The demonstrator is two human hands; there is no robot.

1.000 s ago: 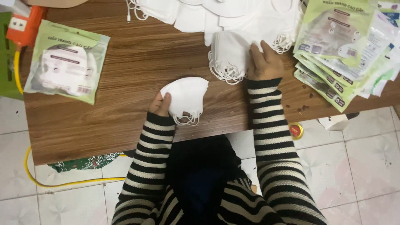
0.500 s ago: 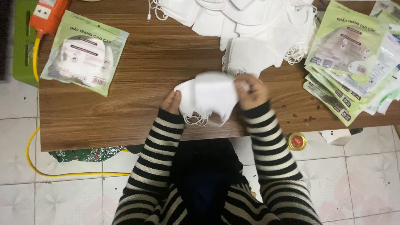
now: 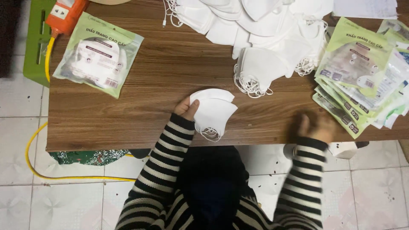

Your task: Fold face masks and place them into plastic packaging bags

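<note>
A brown wooden table [image 3: 170,72] carries a sealed green mask packet [image 3: 99,54] at left, a heap of loose white face masks [image 3: 260,25] — and stacked green packets [image 3: 362,76] at right.

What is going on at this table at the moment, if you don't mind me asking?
A person in a striped sweater sits at a wooden table handling white face masks. The left hand holds a small stack of folded masks at the near edge. The right hand, blurred, is by a stack of green-and-clear packaging bags on the right. A pile of loose masks lies at the far side, and one filled bag lies at the left, next to an orange power strip.
</note>
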